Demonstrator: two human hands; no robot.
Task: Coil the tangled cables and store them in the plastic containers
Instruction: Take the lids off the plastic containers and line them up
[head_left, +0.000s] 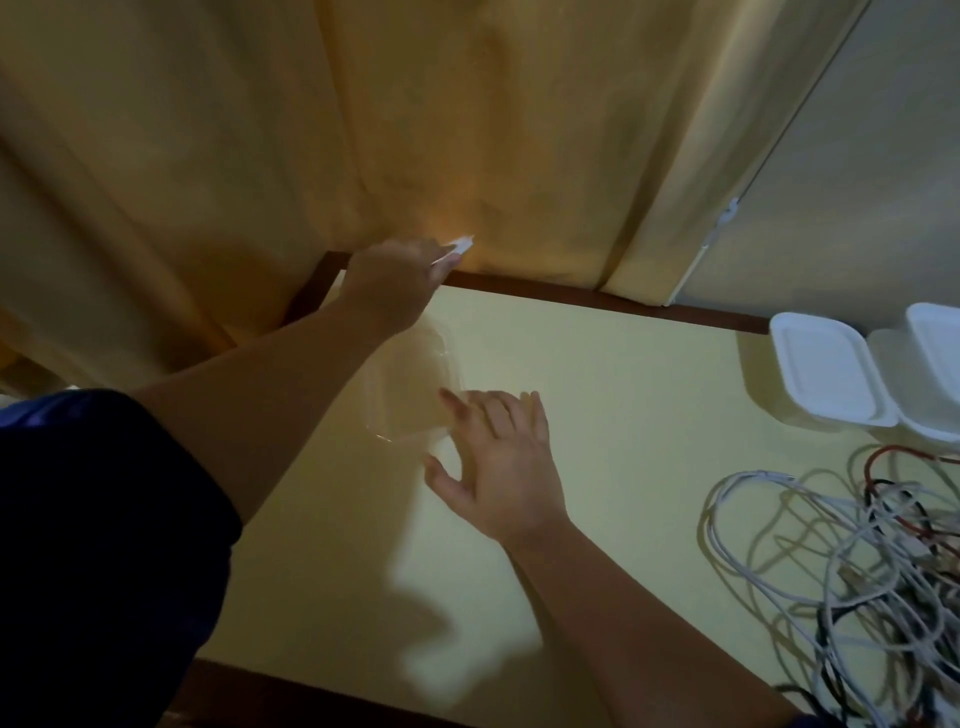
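- The cables (852, 582) lie in a tangled heap at the table's (597, 374) right edge, none coiled; I judge the step is setting out a container first.
- A clear tub (410, 384) sits far left, seemingly empty. Two white lidded tubs (831, 369) stand far right; contents hidden.
- The left hand (389, 286) pinches something small and white (460, 245), possibly a lid; blurred.
- The right hand (498, 457) is spread, fingertips at the clear tub.
- Next: pull one cable free.

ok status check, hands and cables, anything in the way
Left hand pinching a small white piece at table's far edge; right hand open beside clear container. Tangled cables untouched, far right. Nothing blocking.
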